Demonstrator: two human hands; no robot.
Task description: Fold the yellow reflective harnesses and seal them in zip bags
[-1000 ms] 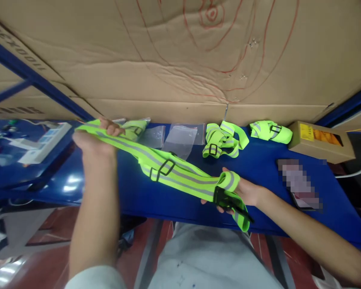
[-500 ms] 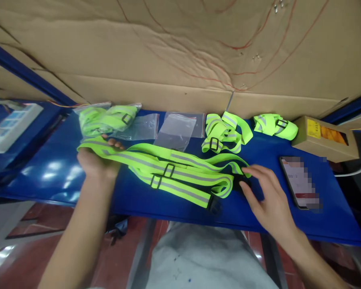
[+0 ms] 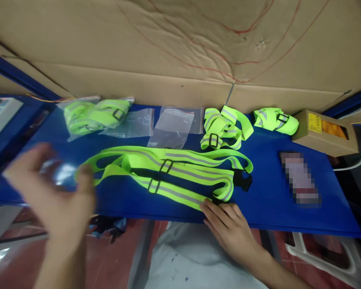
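A neon-yellow reflective strap (image 3: 195, 176) with grey stripes and black slide adjusters lies in long folds across the blue table. My left hand (image 3: 52, 192), smeared by motion, is at the strap's left end with thumb and fingers spread apart; the thumb overlaps the end loop. At the near right end, my right hand (image 3: 225, 218) has its fingers closed over the strap's tip and hides the buckle there. Another black buckle (image 3: 243, 180) shows at the strap's right side, just above this hand.
Along the back lie bagged yellow straps (image 3: 90, 114), clear zip bags (image 3: 173, 126), a loose bundled strap (image 3: 216, 128) and a rolled strap (image 3: 275, 120). A cardboard box (image 3: 325, 132) stands at the right, with a phone (image 3: 301, 176) before it. Cardboard (image 3: 138, 80) backs the table.
My left hand has let go of the strap's left end and moved left and nearer. My right hand has moved left and down from the far buckle to the near strap end.
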